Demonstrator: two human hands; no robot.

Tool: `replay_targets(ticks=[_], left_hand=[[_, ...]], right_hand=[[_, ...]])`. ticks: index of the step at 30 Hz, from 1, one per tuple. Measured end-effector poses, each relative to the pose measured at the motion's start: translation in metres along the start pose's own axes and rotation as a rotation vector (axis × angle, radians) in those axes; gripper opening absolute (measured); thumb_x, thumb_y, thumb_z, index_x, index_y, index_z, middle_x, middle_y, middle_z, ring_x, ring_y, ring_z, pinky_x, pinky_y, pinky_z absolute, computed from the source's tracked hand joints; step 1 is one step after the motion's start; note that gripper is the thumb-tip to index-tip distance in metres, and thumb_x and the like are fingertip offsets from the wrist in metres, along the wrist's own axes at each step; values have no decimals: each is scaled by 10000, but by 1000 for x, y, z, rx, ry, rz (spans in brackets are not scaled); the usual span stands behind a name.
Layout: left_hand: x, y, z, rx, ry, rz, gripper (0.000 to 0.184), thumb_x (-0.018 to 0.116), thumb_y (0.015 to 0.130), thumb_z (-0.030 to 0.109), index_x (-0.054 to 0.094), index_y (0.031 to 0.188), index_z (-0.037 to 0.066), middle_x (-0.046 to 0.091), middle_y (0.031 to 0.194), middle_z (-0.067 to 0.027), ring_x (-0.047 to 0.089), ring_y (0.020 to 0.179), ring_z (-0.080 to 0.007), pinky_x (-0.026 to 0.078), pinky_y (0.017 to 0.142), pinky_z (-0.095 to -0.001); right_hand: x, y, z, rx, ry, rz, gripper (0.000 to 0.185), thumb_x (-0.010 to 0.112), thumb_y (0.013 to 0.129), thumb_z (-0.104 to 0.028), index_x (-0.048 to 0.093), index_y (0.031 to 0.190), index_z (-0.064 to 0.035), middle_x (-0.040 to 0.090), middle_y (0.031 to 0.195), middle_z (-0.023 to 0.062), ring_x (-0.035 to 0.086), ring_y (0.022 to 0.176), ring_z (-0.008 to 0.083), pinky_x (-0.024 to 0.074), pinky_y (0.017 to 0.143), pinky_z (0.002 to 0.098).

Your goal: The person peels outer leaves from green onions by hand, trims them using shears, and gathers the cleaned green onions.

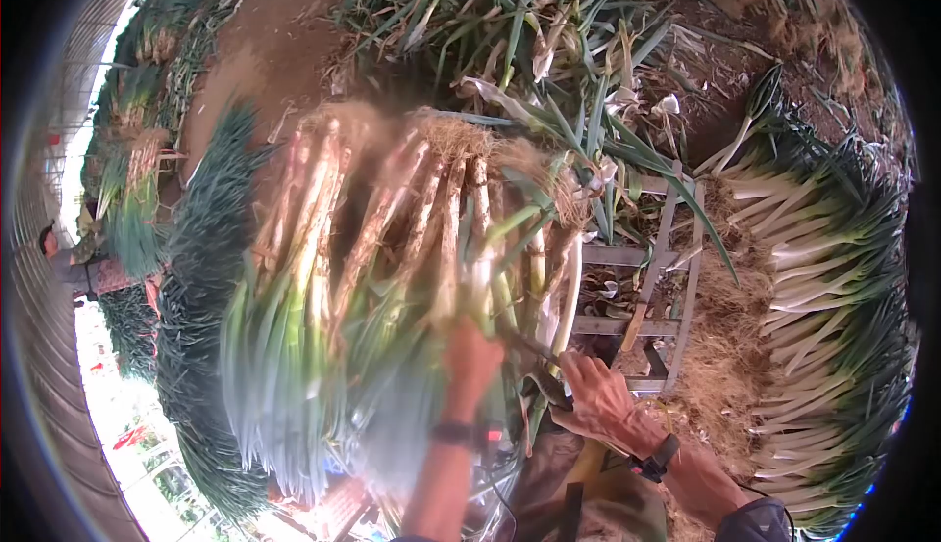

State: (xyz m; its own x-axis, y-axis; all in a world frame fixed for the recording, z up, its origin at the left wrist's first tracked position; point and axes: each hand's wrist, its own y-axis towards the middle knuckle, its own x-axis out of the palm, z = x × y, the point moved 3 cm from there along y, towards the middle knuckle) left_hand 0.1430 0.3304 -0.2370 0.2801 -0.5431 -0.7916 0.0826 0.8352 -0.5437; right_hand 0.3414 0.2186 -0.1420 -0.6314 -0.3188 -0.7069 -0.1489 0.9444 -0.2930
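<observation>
A pile of long green onions (pixel 448 233) with soil-stained stalks and bushy roots lies in front of me, roots away, leaves towards me. My left hand (pixel 472 358) is at the stalks in the right part of this pile. Motion smears its fingers, so their grip does not show. To its right, my right hand (pixel 600 400) is closed around a dark, narrow tool (pixel 549 382) that looks like a knife, pointing up and left. A pale green onion stalk (pixel 569 292) stands just beyond that hand.
Cleaned green onions (pixel 799 292) form a long row at the right, beside a heap of brown root trimmings (pixel 727 346). A metal frame (pixel 676 277) stands between. Stripped leaves (pixel 510 13) cover the ground ahead. Another person (pixel 74 266) is at the far left.
</observation>
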Motion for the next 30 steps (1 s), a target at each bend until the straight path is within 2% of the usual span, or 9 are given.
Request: replay_targets(ticks=[3,6,9,12,15,18,21,27,30], left_hand=[[15,-4,-7,31,-87,-7,460,712,796,241,578,1137,-38,675,1028,-290,648,957,-470,511,816,-532],[25,-7,-25,196,-186,102,441,697,802,233,615,1159,-13,701,969,-269,667,880,-437,511,788,-502],[8,-11,-20,47,-432,-105,425,665,823,250,654,1167,0,705,872,-186,666,774,-324,512,714,-421],[6,-10,-28,-33,-531,-259,392,637,837,252,695,1151,24,662,798,-69,594,679,-170,461,612,-311],[20,-2,-52,-51,-527,-353,485,677,804,268,649,1217,17,721,887,-149,687,743,-287,536,673,-406],[-9,-10,-28,-165,-702,-460,478,700,813,298,665,1215,43,688,829,-63,636,689,-166,490,592,-315],[-8,-8,-30,-170,-758,-483,462,705,821,306,678,1220,72,653,808,1,580,669,-98,437,558,-252],[-11,-6,-27,-186,-775,-530,444,677,849,282,679,1252,95,684,881,11,604,742,-99,450,592,-257],[-22,-12,-6,-195,-862,-438,371,577,823,244,732,1107,63,565,698,34,438,552,-66,326,505,-242]], right_hand=[[3,-5,7,44,11,13,832,807,677,-310,473,1355,39,595,1022,186,624,927,369,550,688,454],[9,-2,15,125,41,-42,838,808,675,-311,471,1358,39,593,1011,184,625,931,362,550,689,449],[13,4,20,109,6,-28,836,807,679,-310,469,1360,39,586,985,182,623,913,358,550,689,455],[20,11,31,88,-11,35,834,806,682,-308,469,1362,36,584,972,181,620,894,357,551,690,464],[10,26,32,70,1,69,827,801,687,-302,467,1365,34,583,959,182,619,885,358,551,692,472],[14,39,39,82,-18,54,827,782,701,-310,461,1379,38,583,951,190,616,892,368,551,694,470],[16,52,43,98,-41,55,826,771,711,-317,457,1387,39,584,954,191,614,899,373,551,692,469],[20,75,47,132,-17,96,768,748,732,-299,467,1365,34,591,966,200,620,922,385,553,700,483],[24,82,44,157,2,120,741,743,734,-287,474,1347,32,598,985,209,624,942,399,552,711,498]])
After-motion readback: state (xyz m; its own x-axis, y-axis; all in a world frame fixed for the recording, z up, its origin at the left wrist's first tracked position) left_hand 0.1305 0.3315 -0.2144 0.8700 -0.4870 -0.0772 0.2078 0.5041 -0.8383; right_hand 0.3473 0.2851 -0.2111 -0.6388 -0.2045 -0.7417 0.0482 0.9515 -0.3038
